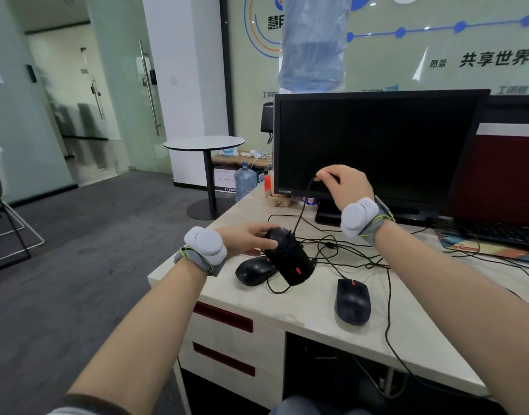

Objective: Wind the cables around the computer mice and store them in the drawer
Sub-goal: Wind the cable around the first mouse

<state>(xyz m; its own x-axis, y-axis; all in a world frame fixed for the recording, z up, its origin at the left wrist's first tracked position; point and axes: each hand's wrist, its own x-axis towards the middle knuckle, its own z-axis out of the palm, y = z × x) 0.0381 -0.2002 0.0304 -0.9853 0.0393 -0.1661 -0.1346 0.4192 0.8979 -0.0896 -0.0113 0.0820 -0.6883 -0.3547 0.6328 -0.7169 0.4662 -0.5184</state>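
My left hand [251,238] grips a black mouse [290,259] with a red wheel, lifted above the desk, with several turns of black cable around its body. My right hand [344,184] is raised in front of the monitor and pinches that cable [305,202], pulled taut up from the mouse. A second black mouse [252,271] lies on the desk just under the held one. A third black mouse [352,301] rests near the front edge. Loose cables [347,250] tangle across the desktop. Two drawers with red handles [224,317] sit shut below the desk's left end.
A black Lenovo monitor [377,145] stands at the back of the white desk [302,313], a keyboard [502,232] to its right. One cable hangs over the front edge [387,324]. A round table [204,143] and water bottle [244,179] stand beyond the desk.
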